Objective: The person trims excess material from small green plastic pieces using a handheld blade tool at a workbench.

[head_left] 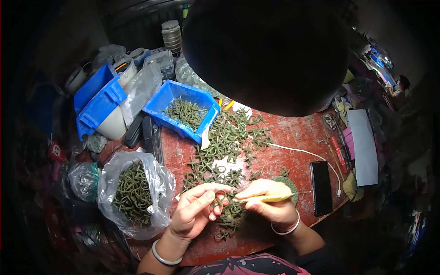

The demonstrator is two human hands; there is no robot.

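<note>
While a clear bag (161, 170) holds green pieces (133, 195) at left, the left hand (196, 208), its grip pinching a green ring (219, 201) above the near worktop (293, 156), should brace firmly against the right hand (275, 211), whose grip clasps a yellow tool (266, 198).

text: none legible | red object (56, 151) at far left: whitish marks, too small to read

Red tabletop (286, 128) open at right, white cable (298, 150) crossing, green loops (222, 142) cluttering centre
</note>
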